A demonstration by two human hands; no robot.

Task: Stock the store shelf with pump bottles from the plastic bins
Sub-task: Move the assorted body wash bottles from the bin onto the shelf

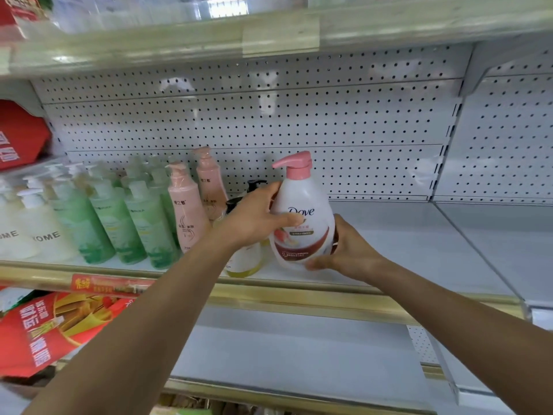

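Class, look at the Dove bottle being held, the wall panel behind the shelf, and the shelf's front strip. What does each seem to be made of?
Dove bottle: likely glossy white plastic, judging by soft highlights on its moulded body; its pump looks like pink plastic.
Back panel: probably painted sheet metal; it is flat, white, with regular punched holes.
Front strip: shiny gold-coloured trim, metal or plastic, unclear.

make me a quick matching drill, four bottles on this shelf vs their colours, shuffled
Things:
1. Dove bottle held in both hands
2. HOME bottle at far left
3. bottle behind the left hand
4. tall bottle beside the green ones

Colours:
A. pink all over
B. yellowish, black pump
C. white body, pink pump
D. cream white all over

Pairs: 1-C, 2-D, 3-B, 4-A
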